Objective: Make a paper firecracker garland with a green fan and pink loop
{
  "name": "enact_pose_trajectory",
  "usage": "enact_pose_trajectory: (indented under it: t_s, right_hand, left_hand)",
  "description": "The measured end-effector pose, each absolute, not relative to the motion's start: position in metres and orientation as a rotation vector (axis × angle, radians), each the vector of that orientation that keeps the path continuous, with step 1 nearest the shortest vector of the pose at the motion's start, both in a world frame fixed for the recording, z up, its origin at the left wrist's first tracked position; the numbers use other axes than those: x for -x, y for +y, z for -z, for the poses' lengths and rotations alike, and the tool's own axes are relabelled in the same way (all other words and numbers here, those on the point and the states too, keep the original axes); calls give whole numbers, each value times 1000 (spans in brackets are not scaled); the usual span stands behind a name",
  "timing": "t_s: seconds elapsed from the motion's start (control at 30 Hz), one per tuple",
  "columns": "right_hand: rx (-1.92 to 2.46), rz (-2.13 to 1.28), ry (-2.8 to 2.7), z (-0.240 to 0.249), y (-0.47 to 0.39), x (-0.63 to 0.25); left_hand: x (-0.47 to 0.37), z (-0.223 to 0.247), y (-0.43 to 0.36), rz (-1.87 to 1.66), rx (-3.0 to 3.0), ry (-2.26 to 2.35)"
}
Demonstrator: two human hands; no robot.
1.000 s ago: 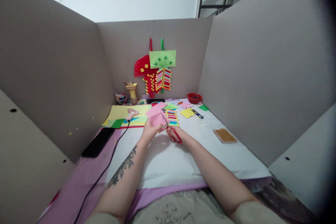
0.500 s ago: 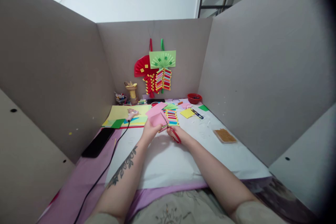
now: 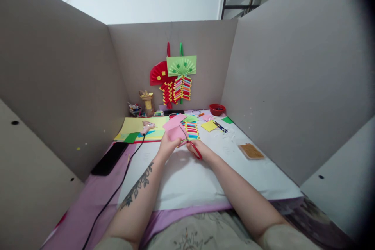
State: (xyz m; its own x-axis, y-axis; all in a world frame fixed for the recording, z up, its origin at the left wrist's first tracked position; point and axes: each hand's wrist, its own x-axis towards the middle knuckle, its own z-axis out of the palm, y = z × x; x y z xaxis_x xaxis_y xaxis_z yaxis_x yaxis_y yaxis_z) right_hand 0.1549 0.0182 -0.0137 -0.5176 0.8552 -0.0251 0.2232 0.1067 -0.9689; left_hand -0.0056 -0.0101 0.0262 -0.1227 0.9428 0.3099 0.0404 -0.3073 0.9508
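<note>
My left hand (image 3: 168, 145) is closed on a sheet of pink paper (image 3: 175, 133), held above the white sheet on the table. In my right hand (image 3: 195, 147) are red-handled scissors (image 3: 199, 155), their blades at the right edge of the pink paper. Another pink piece (image 3: 175, 120) shows just beyond the held one. Behind the scissors lies a row of colourful paper rolls (image 3: 192, 129) with yellow ends, beside a light green folded fan (image 3: 191, 118).
A glue gun (image 3: 147, 127) lies on yellow sheets (image 3: 130, 125) at left, its cable running forward past a black phone (image 3: 109, 159). At right are a cutter (image 3: 220, 127), red bowl (image 3: 217, 109) and brown block (image 3: 251, 151). Paper ornaments (image 3: 181, 66) hang on the back panel.
</note>
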Motion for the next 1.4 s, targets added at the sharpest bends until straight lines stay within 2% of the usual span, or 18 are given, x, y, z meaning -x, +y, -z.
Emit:
enact_pose_trajectory:
  t_s: [0.17,0.4,0.7,1.17,1.4]
  right_hand:
    - [995,-1333,-1852,18,19,-154]
    - [1066,-1389,-1820,25,22,-152]
    - [1009,-1386,-1970,11,10,-152]
    - [1005,-1362,-1908,2,4,-151]
    - [1048,-1470,-1799,6,8,-147]
  left_hand:
    - [6,-25,-10,-1529,-1408,1159]
    - [8,-25,-8,-1601,-1379,1190]
    - [17,-26,-2,-1756,-1304,1205]
    - [11,-33,-9,-1649,-1388,1159]
    - [10,-31,-8,-1689,-1359,1187]
